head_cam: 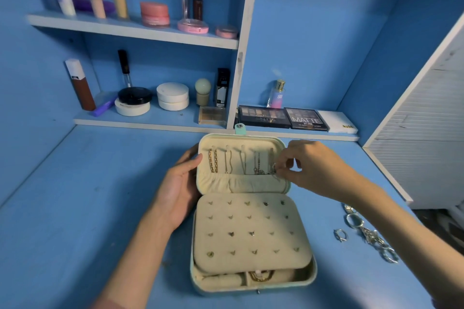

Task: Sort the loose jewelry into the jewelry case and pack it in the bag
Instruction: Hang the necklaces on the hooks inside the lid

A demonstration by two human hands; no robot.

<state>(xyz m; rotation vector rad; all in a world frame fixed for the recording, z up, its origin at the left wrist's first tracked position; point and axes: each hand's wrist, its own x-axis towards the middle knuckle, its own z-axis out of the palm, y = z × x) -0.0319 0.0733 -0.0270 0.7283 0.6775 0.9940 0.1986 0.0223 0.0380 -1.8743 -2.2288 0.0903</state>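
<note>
The jewelry case (312,275) lies open on the blue tabletop (88,208) between the two hands. Opened out, its long axis runs away from the person, with the lid on the far side and its cream inside facing the camera. It is a rounded rectangular box, pale green outside and lined with soft, suede-like fabric.

The left hand (180,183) grips the lid's left edge, its thumb on the lining. Just right of that thumb a chunky gold chain (213,160) hangs lengthwise down the lid. Thinner chains hang parallel beside it, their ends tucked into a gathered elastic pocket (241,183).

The right hand (308,165) pinches a fine silver chain (273,167) at the lid's right side.

Nearer the person than both hands, a padded earring panel (251,231) dotted with small studs covers the base. Silver rings (340,234) and a tangle of shiny metal pieces (371,237) lie beside the right forearm.
</note>
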